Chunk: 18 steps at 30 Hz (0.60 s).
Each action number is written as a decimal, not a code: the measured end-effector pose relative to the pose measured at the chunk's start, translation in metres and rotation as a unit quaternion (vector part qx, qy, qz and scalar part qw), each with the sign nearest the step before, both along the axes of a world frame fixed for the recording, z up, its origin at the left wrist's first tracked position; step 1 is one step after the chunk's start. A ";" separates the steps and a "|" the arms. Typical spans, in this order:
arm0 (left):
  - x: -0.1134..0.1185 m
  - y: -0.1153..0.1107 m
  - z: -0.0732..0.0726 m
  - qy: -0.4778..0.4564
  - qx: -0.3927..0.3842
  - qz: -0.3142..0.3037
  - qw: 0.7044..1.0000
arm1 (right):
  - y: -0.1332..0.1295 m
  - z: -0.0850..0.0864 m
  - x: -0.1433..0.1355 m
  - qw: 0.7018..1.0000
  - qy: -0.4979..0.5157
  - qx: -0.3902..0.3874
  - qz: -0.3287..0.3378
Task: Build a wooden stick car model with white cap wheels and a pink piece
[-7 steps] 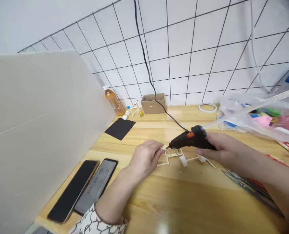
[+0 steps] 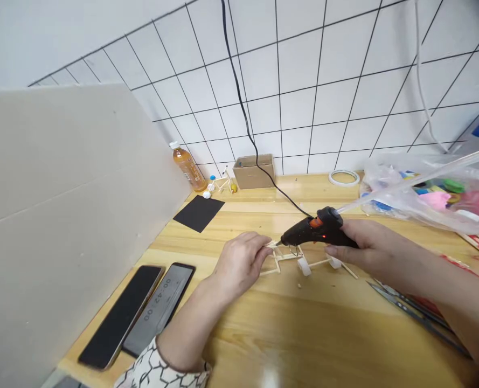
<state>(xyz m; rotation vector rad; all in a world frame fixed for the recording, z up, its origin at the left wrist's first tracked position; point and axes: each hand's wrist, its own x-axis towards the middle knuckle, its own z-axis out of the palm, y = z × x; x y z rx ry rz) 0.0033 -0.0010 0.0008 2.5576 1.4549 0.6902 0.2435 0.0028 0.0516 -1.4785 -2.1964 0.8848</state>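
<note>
My right hand (image 2: 360, 237) is wrapped round a black hot glue gun (image 2: 314, 230) with an orange part and a small red light. A long clear glue stick (image 2: 404, 180) sticks out of its back. The nozzle points left and meets a small frame of thin wooden sticks (image 2: 280, 260) at its upper edge. My left hand (image 2: 241, 261) pinches that frame at its left end, fingertips close to the nozzle. White wheels (image 2: 304, 266) on a stick axle lie just right of the frame; whether they join it I cannot tell.
Two phones (image 2: 158, 310) lie at the left by a white partition (image 2: 53, 205). Behind are a drink bottle (image 2: 189, 170), a cardboard box (image 2: 255, 172), black paper (image 2: 199, 213) and a tape roll (image 2: 344, 178). Scissors (image 2: 419, 318) and a plastic bag (image 2: 433, 199) are at right; a black cord (image 2: 243, 108) hangs behind.
Both hands and the glue gun stay almost in place. The red light on the gun now shows, where it was not visible before.
</note>
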 end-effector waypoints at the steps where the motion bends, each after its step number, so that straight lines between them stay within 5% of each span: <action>1: 0.000 0.000 0.001 0.001 -0.001 0.001 1.000 | 0.001 -0.002 0.001 1.000 -0.002 -0.001 0.007; 18: -0.001 0.000 0.001 -0.003 -0.004 -0.003 1.000 | 0.001 -0.017 0.006 0.995 0.061 -0.069 -0.041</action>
